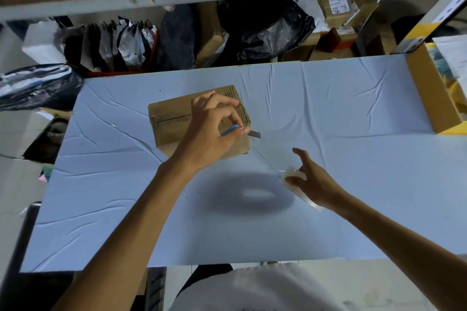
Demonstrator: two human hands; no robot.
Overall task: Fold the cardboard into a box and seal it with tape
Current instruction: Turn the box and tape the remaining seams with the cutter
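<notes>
Right hand [314, 183], one tape roll [293, 173], left hand [214, 131], one cutter [230, 131], one box [171, 118]

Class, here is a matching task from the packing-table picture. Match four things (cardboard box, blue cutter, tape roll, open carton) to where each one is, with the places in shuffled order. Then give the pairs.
Things
1. cardboard box
2. blue cutter
3. tape roll
4. open carton

Places
A. held in the right hand
B. at the right edge of the table
C. pinched in the fingers of the left hand
D. lying on the table, partly under the left hand

Pairs: 1-D, 2-C, 3-A, 4-B
</notes>
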